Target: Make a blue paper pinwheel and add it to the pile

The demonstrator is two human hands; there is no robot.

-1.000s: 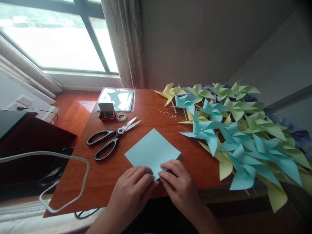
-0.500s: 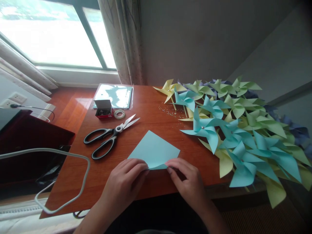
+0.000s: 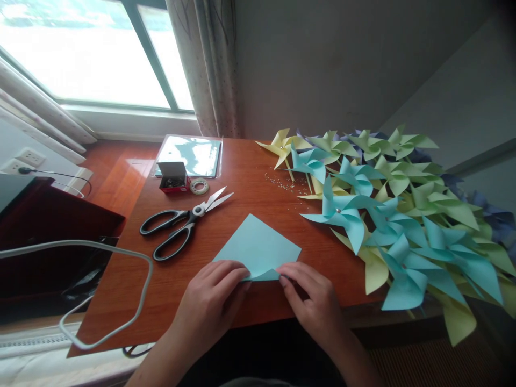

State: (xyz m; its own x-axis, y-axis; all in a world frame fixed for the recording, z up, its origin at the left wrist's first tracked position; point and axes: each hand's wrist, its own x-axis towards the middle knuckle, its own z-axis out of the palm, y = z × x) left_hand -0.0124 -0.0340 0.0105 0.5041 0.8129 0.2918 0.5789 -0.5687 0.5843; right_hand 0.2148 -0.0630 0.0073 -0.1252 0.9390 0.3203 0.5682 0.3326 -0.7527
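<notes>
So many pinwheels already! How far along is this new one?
Done: a big pile of finished paper pinwheels in blue, green and yellow covers the right of the table. In hand: the left hand and right hand pinch the near corner of a light blue paper square, just starting a fold. Left: the sheet is uncut and unpinned; the scissors lie untouched beside it.

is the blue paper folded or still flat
Partly folded: the blue paper has its near corner lifted by the left hand and right hand.
</notes>
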